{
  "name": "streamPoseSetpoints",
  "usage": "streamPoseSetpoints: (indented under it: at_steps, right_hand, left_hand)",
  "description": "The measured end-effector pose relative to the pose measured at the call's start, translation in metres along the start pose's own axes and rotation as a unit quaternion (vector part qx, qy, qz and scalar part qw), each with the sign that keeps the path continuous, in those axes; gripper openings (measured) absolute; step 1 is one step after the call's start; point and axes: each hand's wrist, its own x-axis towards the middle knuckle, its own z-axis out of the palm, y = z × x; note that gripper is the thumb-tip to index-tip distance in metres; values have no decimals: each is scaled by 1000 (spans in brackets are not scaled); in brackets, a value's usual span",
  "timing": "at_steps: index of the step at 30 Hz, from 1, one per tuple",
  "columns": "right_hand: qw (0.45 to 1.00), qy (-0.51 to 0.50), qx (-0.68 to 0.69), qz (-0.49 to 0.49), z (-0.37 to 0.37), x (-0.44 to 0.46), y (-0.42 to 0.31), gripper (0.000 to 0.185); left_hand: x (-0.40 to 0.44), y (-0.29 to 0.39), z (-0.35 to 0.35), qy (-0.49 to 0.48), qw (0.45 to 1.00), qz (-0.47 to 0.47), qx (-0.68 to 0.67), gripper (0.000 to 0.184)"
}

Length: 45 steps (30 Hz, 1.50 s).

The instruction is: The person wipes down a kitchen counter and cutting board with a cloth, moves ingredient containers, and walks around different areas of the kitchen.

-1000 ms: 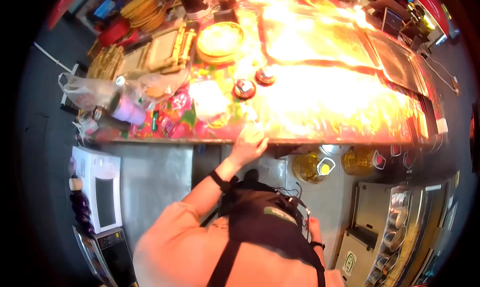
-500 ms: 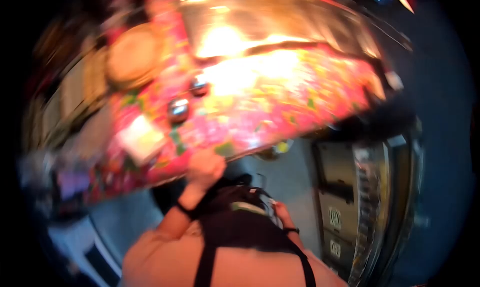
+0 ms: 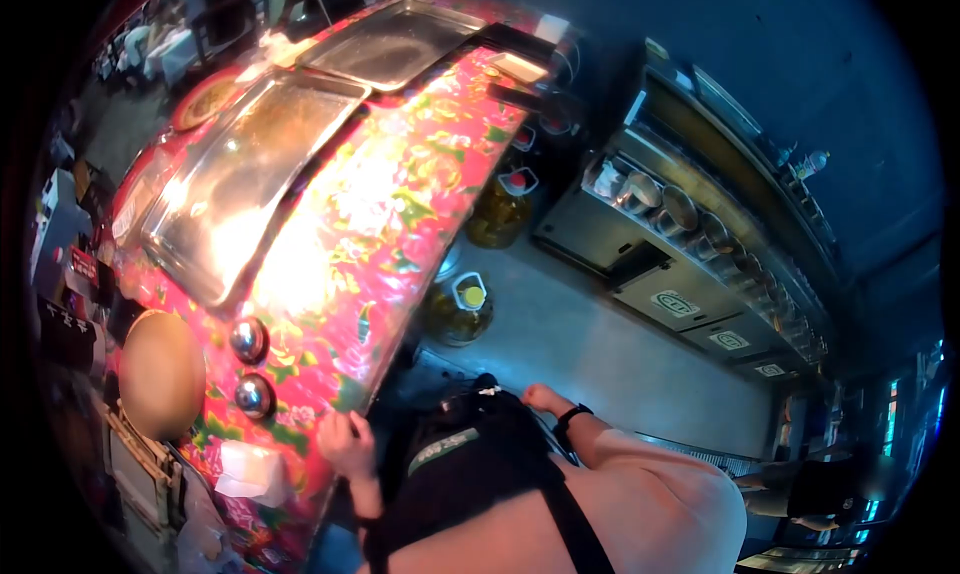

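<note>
Over the near edge of the flower-patterned tablecloth (image 3: 400, 209) is my left hand (image 3: 345, 444), its fingers loosely bent and a little apart, holding nothing I can see. Just beyond it lies a white folded napkin or packet (image 3: 250, 472). Two shiny metal domes, like call bells, stand close by: one nearer (image 3: 254, 396), one farther (image 3: 249, 341). My right hand (image 3: 545, 399) is closed beside my dark apron (image 3: 470, 454), away from the table, with nothing visible in it.
Metal trays (image 3: 255, 164) line the table's far side, near a round wooden-looking stack (image 3: 162, 374). Large liquid-filled jugs (image 3: 462, 314) stand on the floor under the table edge. A steel counter (image 3: 650, 264) with pots is on the right. Another person (image 3: 825, 489) stands at far right.
My view has swung to the right, bringing the jugs, the steel counter and another person into sight. My left hand stays by the table edge, its fingers looser; my right hand stays by the apron.
</note>
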Motion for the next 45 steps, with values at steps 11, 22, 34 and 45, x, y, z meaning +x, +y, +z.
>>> streamPoseSetpoints:
  at_steps: [11,22,34,45]
  right_hand:
    - [997,-51,-52,-5,7,15,13,18]
    - [999,-28,-29,-4,0,27,12,20]
    - [998,-34,-33,-28,3,22,23,23]
    - [999,-30,2,27,4,12,19,27]
  left_hand:
    - [1,3,-7,10,1000,-20,16,19]
    - [2,8,-8,29,1000,-12,3,20]
    - [3,12,-5,45,999,-2,13,19]
    - [-1,12,2,27,1000,-2,-17,18]
